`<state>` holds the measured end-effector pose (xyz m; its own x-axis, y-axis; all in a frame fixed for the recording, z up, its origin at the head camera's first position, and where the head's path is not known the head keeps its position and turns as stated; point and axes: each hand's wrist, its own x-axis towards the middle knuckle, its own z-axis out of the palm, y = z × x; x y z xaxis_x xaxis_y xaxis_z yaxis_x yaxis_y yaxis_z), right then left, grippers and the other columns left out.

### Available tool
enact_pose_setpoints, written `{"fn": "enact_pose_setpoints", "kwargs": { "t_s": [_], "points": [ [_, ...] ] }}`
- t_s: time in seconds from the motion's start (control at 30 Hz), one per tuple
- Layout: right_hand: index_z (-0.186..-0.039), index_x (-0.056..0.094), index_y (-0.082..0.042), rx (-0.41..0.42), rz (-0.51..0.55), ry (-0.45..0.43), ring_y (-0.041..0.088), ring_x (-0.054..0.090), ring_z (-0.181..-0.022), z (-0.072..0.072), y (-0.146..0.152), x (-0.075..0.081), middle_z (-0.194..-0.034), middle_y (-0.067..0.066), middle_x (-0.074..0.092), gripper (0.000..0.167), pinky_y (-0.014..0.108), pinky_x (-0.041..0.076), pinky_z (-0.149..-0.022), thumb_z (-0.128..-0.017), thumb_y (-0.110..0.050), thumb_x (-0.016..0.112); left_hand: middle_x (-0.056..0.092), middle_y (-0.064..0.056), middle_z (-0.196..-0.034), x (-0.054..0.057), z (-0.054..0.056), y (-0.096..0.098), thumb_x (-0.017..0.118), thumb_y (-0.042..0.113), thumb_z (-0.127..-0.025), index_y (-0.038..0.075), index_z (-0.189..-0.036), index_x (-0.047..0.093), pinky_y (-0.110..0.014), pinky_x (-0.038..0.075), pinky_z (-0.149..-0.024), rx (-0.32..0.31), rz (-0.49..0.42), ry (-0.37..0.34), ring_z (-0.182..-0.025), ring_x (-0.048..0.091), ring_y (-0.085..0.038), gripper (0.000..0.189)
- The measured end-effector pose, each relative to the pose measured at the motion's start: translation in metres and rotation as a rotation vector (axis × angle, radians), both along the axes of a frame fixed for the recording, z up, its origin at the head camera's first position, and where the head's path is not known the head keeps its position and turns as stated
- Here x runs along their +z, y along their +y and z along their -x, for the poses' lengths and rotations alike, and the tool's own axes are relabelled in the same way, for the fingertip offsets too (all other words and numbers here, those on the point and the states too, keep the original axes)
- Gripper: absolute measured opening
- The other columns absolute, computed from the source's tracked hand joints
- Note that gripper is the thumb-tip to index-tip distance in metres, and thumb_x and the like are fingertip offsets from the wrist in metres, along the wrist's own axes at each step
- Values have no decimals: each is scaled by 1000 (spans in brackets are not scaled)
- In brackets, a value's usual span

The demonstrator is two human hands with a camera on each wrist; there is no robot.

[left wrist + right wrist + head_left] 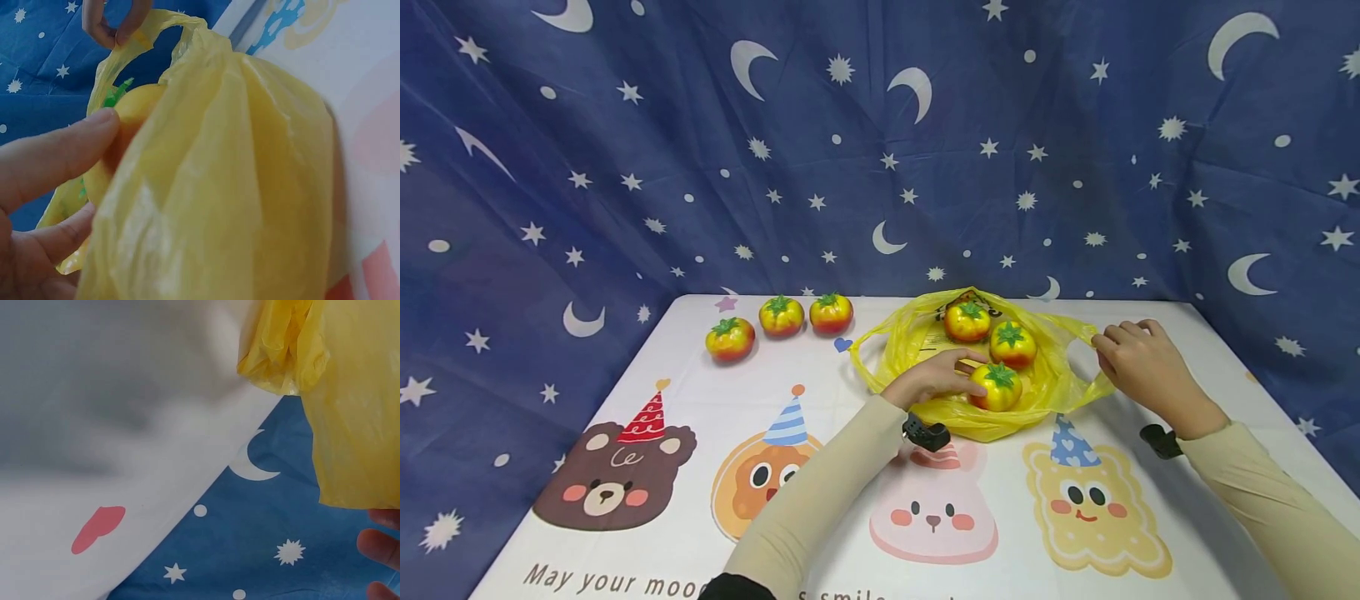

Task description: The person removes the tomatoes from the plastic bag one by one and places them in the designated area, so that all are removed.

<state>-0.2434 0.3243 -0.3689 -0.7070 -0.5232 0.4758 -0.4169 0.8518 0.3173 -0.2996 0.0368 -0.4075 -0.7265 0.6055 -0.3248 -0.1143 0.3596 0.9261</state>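
A yellow plastic bag [917,408] lies on the table with its mouth wide, showing three red-and-yellow toy tomatoes with green leafy tops. My left hand [936,377] reaches into the mouth and holds the nearest toy tomato [997,388] between thumb and fingers. Close up in the left wrist view, the thumb [59,153] presses that tomato's side, while the bag wall covers much of the fruit. Behind it in the bag sit a second tomato [1013,346] and a third tomato [967,322]. My right hand [1142,362] pinches the bag's right handle and pulls it outward.
Left of the bag, three more toy tomatoes rest near the table's back edge: a left one [730,340], a middle one [781,317] and a right one [831,314]. A white tablecloth [647,567] with cartoon prints covers the table. A blue starry curtain [820,233] hangs behind.
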Motion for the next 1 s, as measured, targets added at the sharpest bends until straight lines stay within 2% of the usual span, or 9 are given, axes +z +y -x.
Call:
{"fn": "enact_pose_setpoints", "kwargs": {
  "t_s": [0.17, 0.33, 0.4, 0.5, 0.53, 0.63, 0.77, 1.0],
  "points": [
    [-80, 65, 0, -4, -1, -4, 31, 59, -70, 0, 0, 0, -74, 16, 65, 23, 52, 48, -73, -63, -1, 80, 52, -13, -131, 2, 1, 3, 69, 11, -84, 12, -132, 51, -19, 47, -72, 9, -4, -45, -96, 57, -14, 52],
    [-80, 65, 0, -7, 4, -15, 32, 59, -70, -1, -1, 0, -74, 16, 65, 23, 52, 48, -74, -63, -1, 80, 56, -10, -122, 2, 2, 4, 68, 12, -86, 11, -134, 50, -17, 45, -65, 26, -22, -68, -75, 51, -10, 51],
    [-80, 65, 0, -3, 6, -16, 32, 59, -71, -1, -1, 0, -74, 16, 65, 23, 53, 48, -75, -63, -1, 80, 56, -9, -121, 1, 3, 4, 67, 13, -87, 11, -134, 51, -18, 48, -69, 32, -29, -67, -78, 52, -10, 50],
    [-81, 65, 0, -6, 1, -15, 31, 59, -71, -1, -1, 0, -74, 16, 65, 23, 52, 48, -75, -63, -1, 80, 54, -10, -127, 0, 5, 3, 65, 13, -88, 12, -135, 50, -25, 53, -84, 37, -43, -62, -93, 57, -14, 50],
    [-81, 66, 0, -5, 0, -15, 31, 59, -71, 0, 0, 0, -74, 16, 65, 23, 51, 48, -75, -63, -1, 80, 53, -11, -130, -1, 5, 2, 64, 13, -89, 12, -136, 50, -28, 52, -91, 37, -46, -57, -103, 57, -16, 50],
    [-80, 66, -1, -2, -3, -9, 31, 60, -71, 0, 0, 0, -74, 15, 65, 23, 51, 48, -74, -63, -1, 80, 50, -13, -135, -2, 6, 2, 63, 12, -90, 11, -136, 49, -36, 48, -100, 42, -60, -40, -117, 54, -24, 49],
    [-78, 64, 0, 32, -3, 24, 31, 59, -69, 2, 1, 0, -72, 15, 64, 20, 50, 48, -72, -64, 1, 78, 50, -15, -135, -1, 6, 1, 62, 11, -90, 9, -135, 50, -38, 48, -100, 68, -73, -28, -121, 52, -26, 47],
    [-76, 62, 0, 70, 1, 54, 30, 59, -66, 2, 2, -1, -70, 14, 62, 19, 50, 47, -68, -63, 0, 77, 48, -17, -134, -1, 6, 1, 61, 10, -90, 8, -133, 49, -40, 47, -100, 97, -87, -55, -120, 52, -28, 45]
  ]
}}
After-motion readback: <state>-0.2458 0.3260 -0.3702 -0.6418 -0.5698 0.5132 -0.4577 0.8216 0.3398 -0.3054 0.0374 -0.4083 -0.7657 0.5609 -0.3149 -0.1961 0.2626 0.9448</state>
